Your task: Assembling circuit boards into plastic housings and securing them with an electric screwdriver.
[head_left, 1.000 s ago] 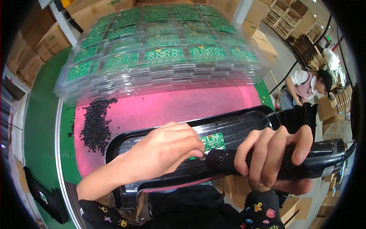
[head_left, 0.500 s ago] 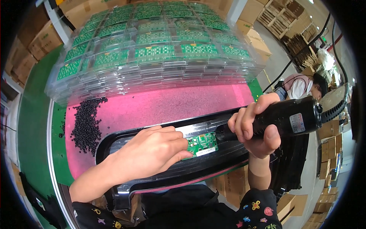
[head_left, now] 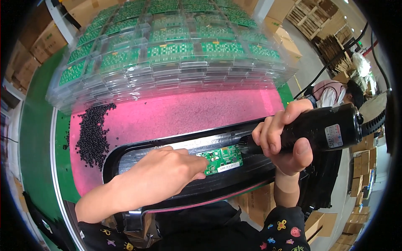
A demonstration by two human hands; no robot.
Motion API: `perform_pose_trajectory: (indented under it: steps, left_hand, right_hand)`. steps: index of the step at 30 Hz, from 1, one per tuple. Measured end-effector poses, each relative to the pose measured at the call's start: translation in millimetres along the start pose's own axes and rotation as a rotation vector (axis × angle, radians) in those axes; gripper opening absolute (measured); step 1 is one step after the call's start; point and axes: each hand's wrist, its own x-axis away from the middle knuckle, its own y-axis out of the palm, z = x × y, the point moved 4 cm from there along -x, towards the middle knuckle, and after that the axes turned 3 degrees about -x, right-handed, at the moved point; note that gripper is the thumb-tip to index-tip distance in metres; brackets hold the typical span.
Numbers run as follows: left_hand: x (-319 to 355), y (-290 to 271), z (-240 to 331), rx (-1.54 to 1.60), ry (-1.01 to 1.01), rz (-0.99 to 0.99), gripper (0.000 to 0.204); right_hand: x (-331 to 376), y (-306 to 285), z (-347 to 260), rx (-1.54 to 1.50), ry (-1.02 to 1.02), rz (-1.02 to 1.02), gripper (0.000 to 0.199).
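Observation:
A long black plastic housing (head_left: 247, 182) with raised sides lies in front of me. Inside it sits a green circuit board (head_left: 226, 156) with small components and a white label strip. My left hand (head_left: 167, 170) is closed at the board's left end, fingers curled against it; the fingertips are partly hidden. My right hand (head_left: 281, 140) wraps round a thick black electric screwdriver (head_left: 316, 130), held nearly level with its cable trailing right. The screwdriver's nose is at the board's right end; its bit and any screw are not visible.
Stacked clear plastic trays (head_left: 176, 69) of green circuit boards fill the far side. Many small black pieces (head_left: 92, 136) are heaped on the pink mat (head_left: 180, 111) at left. Cardboard boxes (head_left: 360, 165) stand at right, where another person (head_left: 333, 94) is bent over.
My left hand has drawn its fingers in and slightly left, uncovering more of the board. The screwdriver and my right hand have shifted a little to the right in view.

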Motion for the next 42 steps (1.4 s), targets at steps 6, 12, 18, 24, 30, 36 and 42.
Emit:
perform_pose_trajectory:
  steps: [6, 12, 18, 24, 30, 36, 42]
  left_hand:
    - [1.9, -0.3, 2.1, 0.000, -0.109, -0.068, 0.017]
    - [4.4, -1.0, -0.6, 0.019, -0.122, -0.080, 0.017]
    - [2.7, -2.7, 0.1, 0.024, -0.111, -0.099, 0.016]
    - [4.1, -1.6, 3.2, -0.011, -0.084, -0.063, 0.016]
    - [-0.8, 0.0, -3.6, -0.019, 0.004, 0.035, 0.017]
    - [-1.2, -12.0, 7.0, 0.165, 0.246, 0.331, 0.017]
    - [2.4, -18.9, 10.5, 0.138, 0.310, 0.416, 0.016]
  right_hand:
    - [0.4, 1.5, -0.7, 0.061, 0.039, 0.039, 0.048]
    - [3.5, 2.8, -1.0, 0.093, 0.013, 0.114, 0.050]
    - [-0.7, 5.9, 2.5, 0.088, 0.041, 0.124, 0.047]
    - [0.4, 6.5, 7.9, 0.056, 0.067, 0.081, 0.047]
    - [3.2, 18.3, -8.3, -0.003, -0.055, 0.095, 0.047]
    - [6.0, 34.0, -50.0, -0.388, -0.304, 0.019, 0.038]
    - [5.1, 42.1, -47.6, -0.436, -0.328, 0.022, 0.037]
